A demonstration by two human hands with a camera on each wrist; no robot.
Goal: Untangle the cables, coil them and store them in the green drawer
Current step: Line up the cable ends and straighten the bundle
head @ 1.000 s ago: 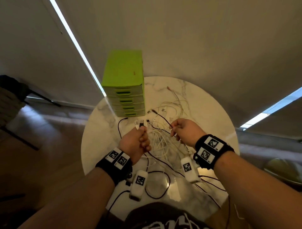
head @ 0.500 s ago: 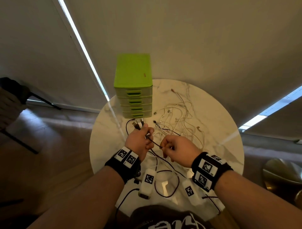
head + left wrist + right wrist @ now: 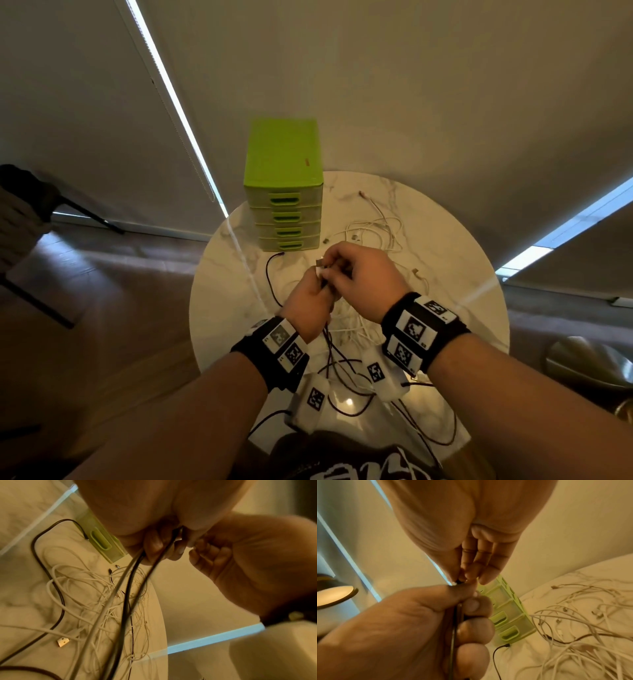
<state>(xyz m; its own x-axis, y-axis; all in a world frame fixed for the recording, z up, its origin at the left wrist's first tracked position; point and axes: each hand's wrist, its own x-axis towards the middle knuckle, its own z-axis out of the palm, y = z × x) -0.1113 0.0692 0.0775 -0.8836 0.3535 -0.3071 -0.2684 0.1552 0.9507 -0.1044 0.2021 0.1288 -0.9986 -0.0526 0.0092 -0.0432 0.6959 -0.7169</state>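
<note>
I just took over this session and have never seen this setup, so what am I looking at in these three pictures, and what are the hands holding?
No machine here: a person works with bare hands, wearing a camera on the head and one on each wrist. The head view looks down on a round marble table. On it stand a green drawer unit, all drawers shut, and a tangle of white cables with some black ones. The left hand grips a bundle of cables, black and white, that trails down to the pile. The right hand pinches the cable ends at the top. Each wrist view looks along its own palm at the fingers.
</note>
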